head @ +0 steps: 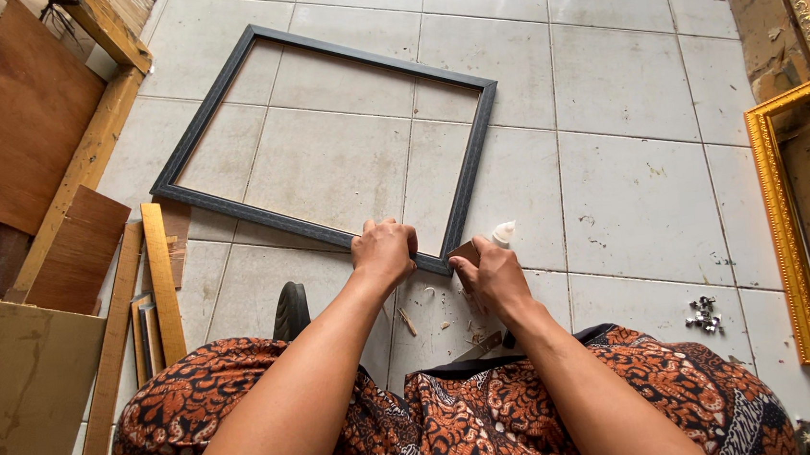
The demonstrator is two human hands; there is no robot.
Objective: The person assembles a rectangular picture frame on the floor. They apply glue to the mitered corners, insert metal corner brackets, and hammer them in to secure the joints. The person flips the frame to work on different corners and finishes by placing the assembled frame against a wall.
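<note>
Both hands at dark frame (321, 138) near corner: left hand (384, 251) clamped on rail, right hand (488, 274) pinching brown block (466, 251).

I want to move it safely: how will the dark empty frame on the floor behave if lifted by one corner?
The dark frame is thin-railed with no backing, so it probably feels light but may flex. The left hand and right hand are at one corner, so that joint may be weak.

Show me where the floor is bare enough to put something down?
Bare tiles lie right of the dark frame, before the gold frames, and inside the dark frame. It is crowded at its near corner, where the left hand and right hand press, and by the wood boards.
</note>
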